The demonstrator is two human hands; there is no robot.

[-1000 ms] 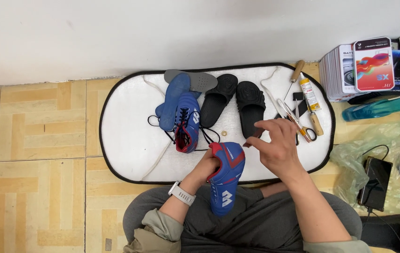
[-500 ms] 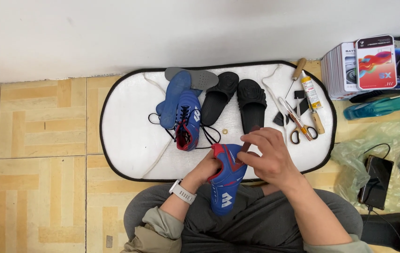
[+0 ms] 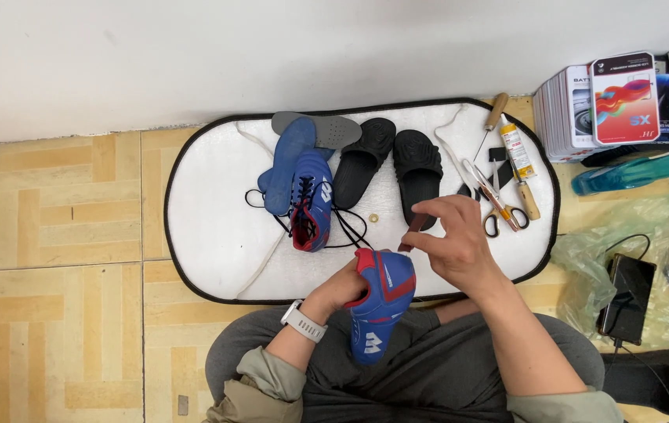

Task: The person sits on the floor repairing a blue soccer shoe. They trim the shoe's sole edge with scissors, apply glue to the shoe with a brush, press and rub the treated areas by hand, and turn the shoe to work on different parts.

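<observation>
A blue sports shoe with red trim (image 3: 377, 309) is held just below the centre of the frame, over the lap, with its opening turned toward the white oval mat with black edging (image 3: 209, 235). It is gripped from the left by the left hand (image 3: 342, 290), whose fingers are closed around the shoe's red collar; a white wristwatch (image 3: 303, 321) is worn on that wrist, and the forearm is angled up from the lower left. A small dark brown strip (image 3: 411, 233) is pinched between the thumb and fingertips of the right hand (image 3: 452, 247), just above and to the right of the shoe's opening, with the remaining fingers loosely curled. Compared with half a second ago, the right hand has been lifted slightly off the shoe and the strip is now seen raised clear of it; the shoe itself has hardly been moved. The right forearm is extended up from the lower right, the wrist bent inward. Farther up on the mat, a second blue shoe with loose black laces (image 3: 311, 200) is laid beside a blue insole (image 3: 283, 168) and a grey insole (image 3: 330, 127). A pair of black slide sandals (image 3: 393, 160) is placed right of these, and scissors with yellow handles (image 3: 499, 207) and a small glue tube (image 3: 516, 150) lie near the mat's right edge.
</observation>
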